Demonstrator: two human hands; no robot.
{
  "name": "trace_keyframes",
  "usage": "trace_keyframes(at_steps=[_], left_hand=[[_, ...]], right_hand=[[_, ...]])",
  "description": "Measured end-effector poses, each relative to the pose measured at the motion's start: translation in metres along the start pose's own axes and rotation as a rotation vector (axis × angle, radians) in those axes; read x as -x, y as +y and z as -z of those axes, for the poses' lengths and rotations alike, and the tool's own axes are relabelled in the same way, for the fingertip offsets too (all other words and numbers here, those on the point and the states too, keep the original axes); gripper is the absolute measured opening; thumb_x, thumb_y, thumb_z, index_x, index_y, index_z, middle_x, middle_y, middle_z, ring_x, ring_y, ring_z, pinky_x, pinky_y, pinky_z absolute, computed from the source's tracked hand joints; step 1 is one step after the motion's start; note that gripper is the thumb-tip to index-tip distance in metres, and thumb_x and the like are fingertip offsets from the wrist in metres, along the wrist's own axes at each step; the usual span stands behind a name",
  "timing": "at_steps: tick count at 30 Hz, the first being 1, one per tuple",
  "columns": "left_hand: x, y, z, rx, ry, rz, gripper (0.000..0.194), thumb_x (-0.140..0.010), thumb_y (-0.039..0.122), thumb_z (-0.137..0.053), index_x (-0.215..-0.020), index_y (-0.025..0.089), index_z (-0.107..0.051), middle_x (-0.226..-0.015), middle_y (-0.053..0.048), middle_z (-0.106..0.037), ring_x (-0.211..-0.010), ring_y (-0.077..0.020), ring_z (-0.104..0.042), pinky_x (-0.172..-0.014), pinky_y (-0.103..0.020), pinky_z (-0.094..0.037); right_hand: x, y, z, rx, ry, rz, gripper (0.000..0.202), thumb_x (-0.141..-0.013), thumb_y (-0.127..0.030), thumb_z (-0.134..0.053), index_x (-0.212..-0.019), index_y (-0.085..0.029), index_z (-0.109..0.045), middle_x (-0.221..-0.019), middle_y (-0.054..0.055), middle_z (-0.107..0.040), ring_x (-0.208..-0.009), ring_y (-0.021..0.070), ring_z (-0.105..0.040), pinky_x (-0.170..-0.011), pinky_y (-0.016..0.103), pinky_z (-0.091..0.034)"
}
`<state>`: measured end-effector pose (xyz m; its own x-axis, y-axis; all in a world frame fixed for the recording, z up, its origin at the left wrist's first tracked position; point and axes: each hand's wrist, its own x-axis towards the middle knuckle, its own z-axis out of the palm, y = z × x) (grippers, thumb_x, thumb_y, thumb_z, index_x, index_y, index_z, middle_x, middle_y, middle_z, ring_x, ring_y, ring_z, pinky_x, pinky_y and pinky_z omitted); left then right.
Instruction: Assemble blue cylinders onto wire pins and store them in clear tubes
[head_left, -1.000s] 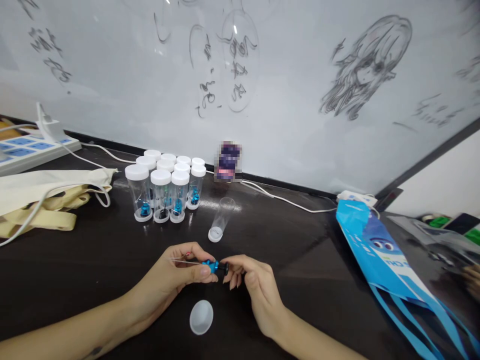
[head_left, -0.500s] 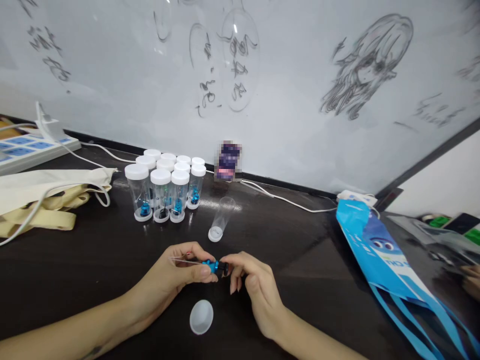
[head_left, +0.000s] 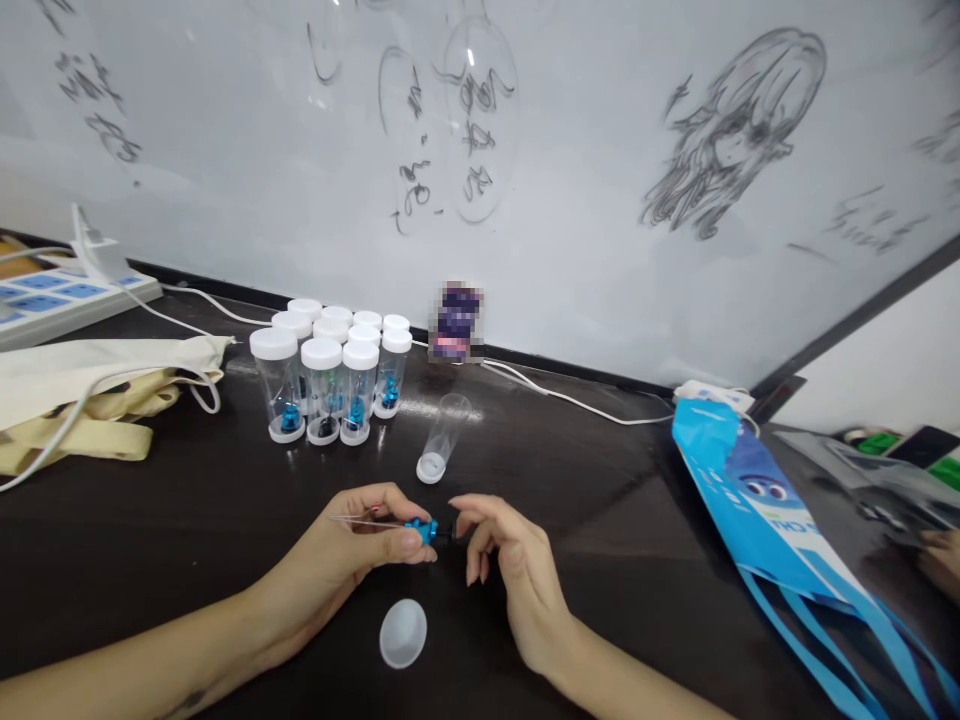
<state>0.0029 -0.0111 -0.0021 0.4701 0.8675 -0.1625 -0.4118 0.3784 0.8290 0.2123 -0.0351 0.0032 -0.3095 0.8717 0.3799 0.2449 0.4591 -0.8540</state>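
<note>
Between its thumb and fingers, my left hand [head_left: 360,545] pinches a small blue part [head_left: 422,531] with a black end pointing right. Thin wires trail from the part across the left palm. My right hand [head_left: 514,570] is just right of the black end, fingers curved and apart, holding nothing; whether a fingertip touches the black end is hard to tell. A white cap [head_left: 403,634] lies on the dark table below the hands. Beyond them stands an uncapped clear tube [head_left: 448,430] with a white base.
Several white-capped clear tubes [head_left: 274,385] with blue or black parts stand at the back left. A pale cloth bag [head_left: 97,375] and power strip [head_left: 67,295] are far left. A blue bag [head_left: 765,500] lies right; a phone [head_left: 456,322] leans on the whiteboard [head_left: 562,200].
My right hand has moved slightly right, away from the black end of the blue part, and its fingers have lifted a little. My left hand has hardly moved.
</note>
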Motion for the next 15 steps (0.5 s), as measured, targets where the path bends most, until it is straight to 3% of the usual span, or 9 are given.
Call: trace_keyframes(at_steps=[2, 6, 9, 12, 15], left_hand=[[0.0002, 0.0004, -0.0001, -0.003, -0.003, 0.001, 0.012, -0.072, 0.015, -0.08, -0.079, 0.018, -0.071, -0.081, 0.0, -0.075, -0.074, -0.0129, -0.069, -0.076, -0.024, -0.05], [-0.0008, 0.0003, -0.0005, -0.006, -0.005, -0.006, 0.013, -0.071, 0.014, -0.081, -0.078, 0.018, -0.071, -0.08, 0.0, -0.075, -0.075, -0.0133, -0.069, -0.075, -0.023, -0.05], [-0.0019, -0.0008, -0.0011, -0.01, -0.012, -0.01, 0.013, -0.07, 0.014, -0.081, -0.078, 0.018, -0.071, -0.08, 0.0, -0.075, -0.075, -0.0138, -0.069, -0.075, -0.024, -0.05], [-0.002, -0.0013, -0.0021, -0.052, -0.043, -0.01, 0.014, -0.069, 0.013, -0.082, -0.077, 0.017, -0.071, -0.078, -0.001, -0.076, -0.072, -0.0141, -0.068, -0.073, -0.025, -0.05], [-0.0014, -0.0006, -0.0024, -0.074, -0.038, -0.01, 0.013, -0.069, 0.012, -0.081, -0.076, 0.017, -0.071, -0.074, 0.0, -0.075, -0.07, -0.0127, -0.066, -0.071, -0.023, -0.048]], right_hand=[[0.0001, 0.0004, -0.0001, -0.017, -0.008, 0.016, 0.063, -0.097, -0.064, -0.025, -0.117, -0.019, -0.064, -0.087, 0.007, -0.062, -0.06, 0.0149, -0.055, -0.061, 0.03, -0.045], [-0.0007, 0.0034, -0.0013, 0.011, -0.073, -0.035, 0.071, -0.097, -0.065, -0.019, -0.082, -0.015, -0.068, -0.072, 0.006, -0.061, -0.057, 0.0146, -0.055, -0.055, 0.027, -0.043], [-0.0021, 0.0031, -0.0023, 0.048, -0.104, -0.061, 0.069, -0.098, -0.063, -0.019, -0.077, -0.015, -0.063, -0.068, 0.004, -0.059, -0.055, 0.0131, -0.054, -0.055, 0.026, -0.042], [-0.0042, -0.0015, -0.0027, 0.14, -0.188, -0.075, 0.05, -0.101, -0.05, -0.034, -0.073, -0.017, -0.058, -0.064, 0.0, -0.055, -0.057, 0.012, -0.054, -0.059, 0.024, -0.04], [-0.0058, -0.0059, -0.0028, 0.242, -0.176, -0.046, 0.02, -0.098, -0.033, -0.053, -0.086, -0.018, -0.059, -0.07, -0.002, -0.054, -0.063, 0.0124, -0.053, -0.064, 0.024, -0.04]])
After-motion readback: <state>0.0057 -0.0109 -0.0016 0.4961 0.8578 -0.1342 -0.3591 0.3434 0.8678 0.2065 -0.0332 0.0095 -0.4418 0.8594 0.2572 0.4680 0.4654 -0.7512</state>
